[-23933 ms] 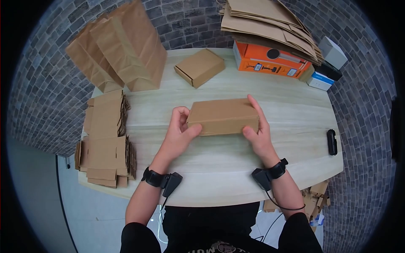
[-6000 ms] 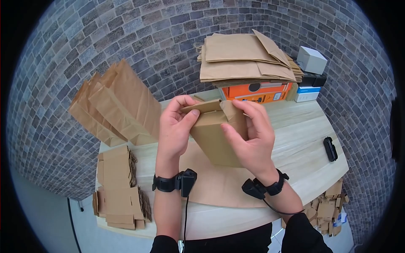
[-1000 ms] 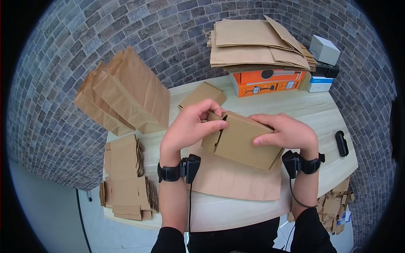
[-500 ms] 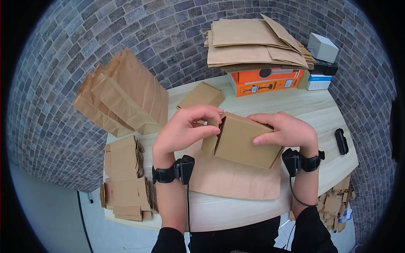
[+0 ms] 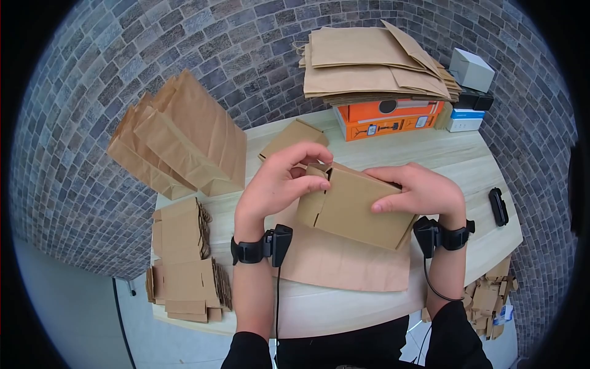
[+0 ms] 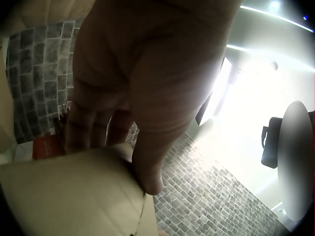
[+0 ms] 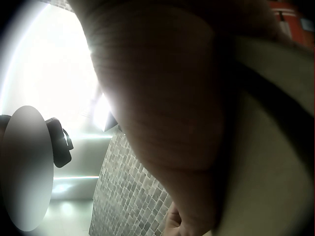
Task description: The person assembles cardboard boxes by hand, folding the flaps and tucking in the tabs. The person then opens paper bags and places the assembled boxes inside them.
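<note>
In the head view, a small brown cardboard box (image 5: 362,212) is held tilted above the table's front half. My right hand (image 5: 427,194) grips its right end, thumb on the broad face and fingers over the far edge. The left hand (image 5: 276,181) pinches the left end by the end flap (image 5: 311,208), with its thumb on the seam and fingers bent behind the far corner. A dark gap shows at that corner. The left wrist view has the thumb (image 6: 148,172) on the box edge. Beneath the box lies a flat sheet of brown paper (image 5: 344,264).
Another cardboard box (image 5: 289,140) lies behind the left hand. Paper bags (image 5: 190,135) stand at the back left, above stacks of flattened cartons (image 5: 184,280). Folded paper bags (image 5: 362,49) top an orange box (image 5: 393,126). A black case (image 5: 498,207) lies at right.
Long before, the box was held level without the paper sheet below; later it stood upright in both hands. Over the last half second, the left thumb moved right onto the seam and the flap gap narrowed.
</note>
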`<move>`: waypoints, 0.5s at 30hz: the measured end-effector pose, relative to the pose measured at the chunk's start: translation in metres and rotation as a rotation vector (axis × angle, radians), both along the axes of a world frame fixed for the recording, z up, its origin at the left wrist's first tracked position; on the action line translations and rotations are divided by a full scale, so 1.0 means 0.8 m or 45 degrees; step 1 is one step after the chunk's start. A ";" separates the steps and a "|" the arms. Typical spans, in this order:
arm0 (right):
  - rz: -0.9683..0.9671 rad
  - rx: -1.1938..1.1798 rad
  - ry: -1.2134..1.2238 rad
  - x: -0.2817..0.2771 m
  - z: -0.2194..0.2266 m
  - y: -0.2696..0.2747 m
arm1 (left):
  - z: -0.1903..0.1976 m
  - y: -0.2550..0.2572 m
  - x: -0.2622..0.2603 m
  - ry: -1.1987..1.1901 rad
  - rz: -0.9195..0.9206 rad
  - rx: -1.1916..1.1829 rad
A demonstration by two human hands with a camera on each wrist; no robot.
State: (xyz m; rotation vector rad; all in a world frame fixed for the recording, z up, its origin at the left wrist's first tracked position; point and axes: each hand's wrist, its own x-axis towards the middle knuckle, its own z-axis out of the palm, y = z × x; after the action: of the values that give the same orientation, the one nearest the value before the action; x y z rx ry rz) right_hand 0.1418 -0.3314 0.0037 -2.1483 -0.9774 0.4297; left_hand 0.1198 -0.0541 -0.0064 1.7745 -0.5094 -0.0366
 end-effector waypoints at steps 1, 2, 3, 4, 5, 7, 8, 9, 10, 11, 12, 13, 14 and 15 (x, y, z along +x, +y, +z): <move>0.005 -0.002 -0.002 0.000 0.000 0.000 | -0.002 0.002 0.002 0.001 0.000 0.000; 0.005 -0.001 -0.001 0.000 0.002 0.000 | -0.005 0.004 0.004 -0.024 0.018 0.071; 0.007 -0.031 0.015 -0.001 0.005 0.000 | -0.007 0.006 0.006 -0.048 0.037 0.142; 0.010 -0.060 0.032 -0.001 0.007 0.001 | -0.009 0.006 0.008 -0.047 0.036 0.142; 0.009 -0.059 0.033 -0.003 0.008 0.001 | -0.011 0.006 0.009 -0.068 0.102 0.220; 0.026 0.024 0.070 -0.005 0.009 0.001 | -0.007 0.004 0.008 -0.090 0.169 0.297; 0.026 0.024 0.069 -0.004 0.009 -0.001 | 0.002 0.000 0.003 -0.095 0.207 0.374; 0.020 0.057 0.120 -0.003 0.007 -0.003 | 0.007 -0.003 -0.001 -0.100 0.245 0.451; 0.013 0.090 0.169 -0.001 0.006 -0.006 | 0.007 -0.002 -0.002 -0.102 0.244 0.453; 0.012 0.091 0.166 0.000 0.004 -0.009 | 0.008 0.000 -0.005 -0.118 0.164 0.349; 0.012 0.133 0.166 0.001 0.001 -0.012 | 0.008 0.003 -0.006 -0.134 0.085 0.245; 0.014 0.174 0.165 0.003 0.000 -0.014 | 0.007 0.005 -0.005 -0.137 0.087 0.245; 0.016 0.174 0.164 0.003 -0.001 -0.014 | 0.003 0.008 -0.004 -0.076 0.031 0.135; 0.015 0.164 0.161 0.003 -0.001 -0.014 | 0.000 0.010 -0.003 -0.014 -0.024 0.025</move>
State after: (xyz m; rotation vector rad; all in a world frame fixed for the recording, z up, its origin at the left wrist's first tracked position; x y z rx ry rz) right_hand 0.1445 -0.3430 0.0029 -1.9763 -0.9218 0.4888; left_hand 0.1170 -0.0458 -0.0064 1.7897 -0.5358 -0.0452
